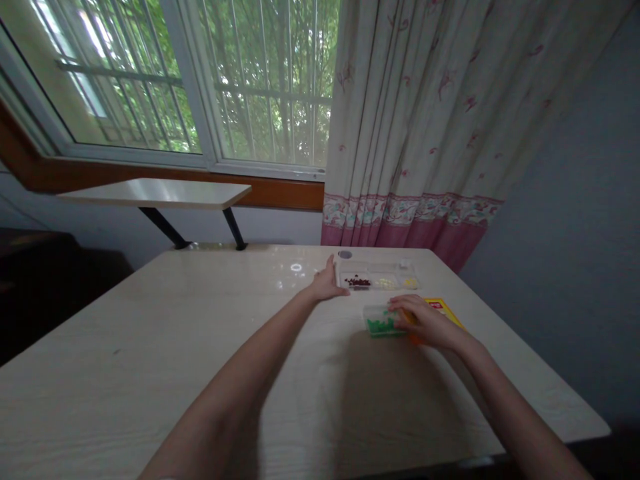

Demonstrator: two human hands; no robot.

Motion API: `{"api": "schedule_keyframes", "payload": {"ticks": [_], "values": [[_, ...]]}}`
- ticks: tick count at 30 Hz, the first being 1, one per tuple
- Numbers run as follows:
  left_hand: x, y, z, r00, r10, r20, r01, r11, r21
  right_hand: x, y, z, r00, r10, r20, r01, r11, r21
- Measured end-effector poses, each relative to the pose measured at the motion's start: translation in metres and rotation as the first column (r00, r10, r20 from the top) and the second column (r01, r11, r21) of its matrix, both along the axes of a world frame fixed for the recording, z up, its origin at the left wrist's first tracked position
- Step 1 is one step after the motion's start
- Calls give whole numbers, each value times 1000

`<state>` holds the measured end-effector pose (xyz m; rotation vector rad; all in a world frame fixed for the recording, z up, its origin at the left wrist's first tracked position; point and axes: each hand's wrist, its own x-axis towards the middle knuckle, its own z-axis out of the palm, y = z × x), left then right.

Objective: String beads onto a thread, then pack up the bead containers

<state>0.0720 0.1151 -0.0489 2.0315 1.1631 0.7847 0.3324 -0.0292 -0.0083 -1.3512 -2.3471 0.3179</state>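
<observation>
My left hand (327,283) is at the left end of a clear compartment tray (383,268), with thumb and fingers spread apart. Dark red bits (357,282) lie in the tray's front left compartment, and pale yellow bits (384,283) in the one beside it. A yellower heap (410,283) fills the right front compartment. Closer to me, my right hand (420,320) grips the right side of a small clear plastic box (373,313) that holds small green pieces (381,325). Its fingers cover that end of the box.
A yellow and orange packet or card (450,313) lies partly hidden behind my right hand. Near the table's back edge is a round grey cable hole (345,254). A raised shelf (160,192) on black legs stands at the back left. A curtain (400,133) hangs behind the table (175,373).
</observation>
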Motion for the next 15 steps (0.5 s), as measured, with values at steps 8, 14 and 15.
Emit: {"api": "schedule_keyframes", "payload": {"ticks": [8,14,15], "values": [[-3,-1,1,991,58,-118,-51,997,65,-25,16,14,996,91,-1,-90,994,69],[-53,-23,5,977,46,-209,-32,997,70,-48,26,15,993,115,-22,-113,992,60],[-62,-29,5,976,22,-216,-7,998,67,-53,28,15,993,109,-35,-107,993,58]]}}
